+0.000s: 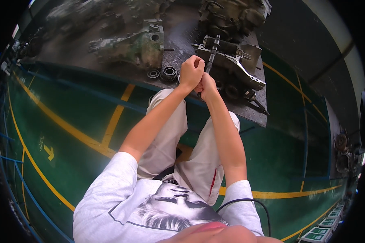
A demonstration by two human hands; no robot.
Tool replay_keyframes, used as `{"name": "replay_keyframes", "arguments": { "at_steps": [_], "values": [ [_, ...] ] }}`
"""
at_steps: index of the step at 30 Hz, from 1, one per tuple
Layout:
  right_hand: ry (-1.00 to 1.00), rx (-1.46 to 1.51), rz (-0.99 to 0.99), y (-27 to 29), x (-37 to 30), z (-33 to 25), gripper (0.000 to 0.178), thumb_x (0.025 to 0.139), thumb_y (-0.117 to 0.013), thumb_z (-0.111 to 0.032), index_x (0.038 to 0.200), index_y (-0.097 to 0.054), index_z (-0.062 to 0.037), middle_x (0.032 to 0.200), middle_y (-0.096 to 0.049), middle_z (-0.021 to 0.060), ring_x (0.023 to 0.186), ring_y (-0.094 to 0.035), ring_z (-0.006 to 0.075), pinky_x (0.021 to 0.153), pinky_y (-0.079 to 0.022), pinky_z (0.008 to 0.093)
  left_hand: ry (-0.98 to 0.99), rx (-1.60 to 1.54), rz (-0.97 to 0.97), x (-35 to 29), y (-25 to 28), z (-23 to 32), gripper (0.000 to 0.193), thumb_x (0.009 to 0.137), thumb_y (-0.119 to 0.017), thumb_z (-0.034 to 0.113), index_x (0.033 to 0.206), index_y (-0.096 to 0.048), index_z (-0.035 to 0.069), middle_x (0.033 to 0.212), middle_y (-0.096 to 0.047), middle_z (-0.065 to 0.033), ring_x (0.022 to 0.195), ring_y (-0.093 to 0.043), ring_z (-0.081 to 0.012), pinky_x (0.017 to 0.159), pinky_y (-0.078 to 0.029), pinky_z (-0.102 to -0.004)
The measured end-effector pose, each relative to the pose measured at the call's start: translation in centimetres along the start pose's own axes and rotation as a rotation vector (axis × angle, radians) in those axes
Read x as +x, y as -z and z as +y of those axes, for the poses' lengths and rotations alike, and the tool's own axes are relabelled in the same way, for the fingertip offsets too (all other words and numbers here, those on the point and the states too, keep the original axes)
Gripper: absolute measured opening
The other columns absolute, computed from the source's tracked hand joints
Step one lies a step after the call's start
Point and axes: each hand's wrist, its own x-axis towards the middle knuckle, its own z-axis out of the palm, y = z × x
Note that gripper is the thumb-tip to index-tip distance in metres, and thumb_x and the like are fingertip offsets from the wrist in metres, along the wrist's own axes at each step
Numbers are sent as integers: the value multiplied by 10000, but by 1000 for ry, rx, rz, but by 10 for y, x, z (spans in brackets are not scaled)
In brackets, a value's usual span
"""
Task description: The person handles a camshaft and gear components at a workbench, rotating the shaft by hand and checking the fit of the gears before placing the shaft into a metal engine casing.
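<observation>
Gripped in your right hand (208, 86), the dark stepped shaft (211, 58) slants through upper centre; your left hand (191, 74) curls beside it, its hold unclear. An open gearbox housing (236, 61) lies close behind the shaft; a ring bearing (153, 77) sits further left, near a bell-shaped casing (147, 47).

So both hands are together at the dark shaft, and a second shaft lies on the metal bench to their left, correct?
Not quite: the head view shows the second shaft to the right of the hands. Otherwise yes: left hand and right hand are together at the dark shaft.
</observation>
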Motion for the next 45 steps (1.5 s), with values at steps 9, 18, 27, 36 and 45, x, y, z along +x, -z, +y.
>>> {"name": "replay_keyframes", "arguments": {
  "at_steps": [9,18,27,36,45],
  "values": [
    [14,-36,-21,-7,-6,4,243,915,-459,-254,707,-492,-134,550,-396,-52,406,-315,54,378,-202,219,81,105,-44,-1,-2,-12,261,814,-608,214,933,-631,-17,843,-679,-185,795,-664,-323,744,-517,-385],
    [-32,-5,-69,-2,-16,-13,252,939,-426,-244,725,-505,-136,529,-384,-69,389,-280,40,375,-206,209,58,70,-117,-4,-1,-2,274,839,-594,219,961,-630,-24,851,-682,-204,793,-671,-336,730,-524,-382],
    [-51,41,-126,1,-16,-18,264,942,-416,-227,706,-495,-137,513,-348,-78,374,-262,43,369,-196,216,17,62,-130,-2,5,-1,266,842,-587,202,973,-621,-27,848,-678,-205,786,-671,-328,733,-524,-379],
    [133,-18,96,19,-21,-31,258,846,-559,-126,633,-413,-127,462,-297,-52,343,-262,71,355,-192,245,-303,506,-374,4,30,-26,363,776,-638,250,1019,-618,-19,926,-666,-180,889,-633,-331,819,-498,-383],
    [441,-130,35,10,-20,-24,248,856,-584,-140,635,-488,-82,468,-416,-18,329,-352,86,327,-222,245,26,-474,-394,32,9,19,414,928,-582,282,1186,-547,-40,1104,-644,-153,1023,-626,-213,954,-438,-300]
  ]
}}
